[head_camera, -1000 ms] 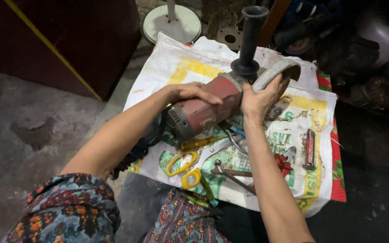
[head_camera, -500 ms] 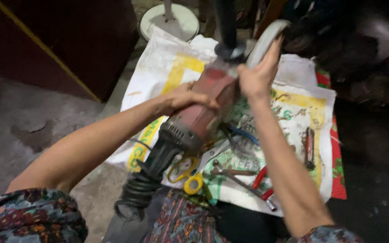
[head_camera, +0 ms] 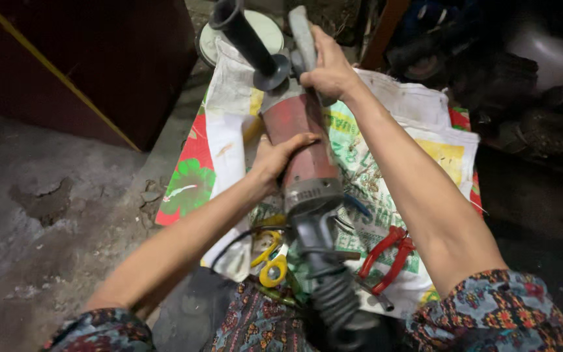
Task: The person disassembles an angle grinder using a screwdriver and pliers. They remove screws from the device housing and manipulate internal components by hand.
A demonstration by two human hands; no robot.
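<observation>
You held a red grinder (head_camera: 304, 146) above the printed sack (head_camera: 392, 98) — your left hand (head_camera: 278, 160) clasped its body to steady it. Your right hand (head_camera: 327, 65) gripped the guard at its head, beside the black side handle (head_camera: 245, 39).

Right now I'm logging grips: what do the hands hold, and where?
Both hold the red angle grinder: left hand on its body, right hand at its head by the guard.

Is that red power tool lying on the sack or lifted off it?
Lifted. The left hand grips the red angle grinder around its body, the right hand holds its head, above the printed sack.
</observation>
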